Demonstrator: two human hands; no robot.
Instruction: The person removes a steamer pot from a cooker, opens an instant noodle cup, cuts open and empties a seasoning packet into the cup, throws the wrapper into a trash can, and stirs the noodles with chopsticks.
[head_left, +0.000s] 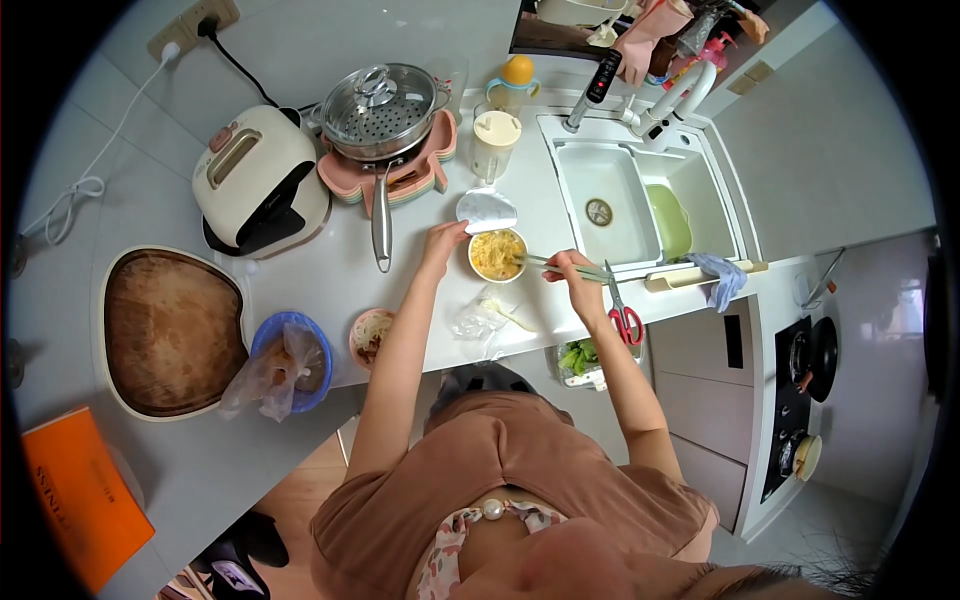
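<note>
Your right hand (pixel 575 278) is closed around a pair of chopsticks (pixel 537 262), their tips down in the yellow food in the paper bowl (pixel 496 256). Your left hand (pixel 445 243) is partly curled at the far left side of that bowl, fingertips at the peeled-back lid (pixel 487 208); whether they pinch it or only steady it, you cannot tell from here.

The step in hand looks like stirring or loosening the food. The next move would call for a firm left hand at the rim, the lid kept clear and the chopsticks kept low, since so light a bowl could tip.

Count outward along the counter (pixel 550 305): one bowl being stirred, one lid, two chopsticks. Just nearer to you lies one crumpled wrapper (pixel 480 315); beside your right wrist, one pair of red-handled scissors (pixel 619 308). Below the counter's edge sits one tub of greens (pixel 580 360). Left of your left forearm are one small pink bowl (pixel 372 335), one blue basin (pixel 322 370) with a plastic bag (pixel 275 375) over it, and one cutting board (pixel 172 330). Toward the wall stand one lidded pot (pixel 385 110), one cream appliance (pixel 245 180) and two drinking cups (pixel 495 135).
</note>
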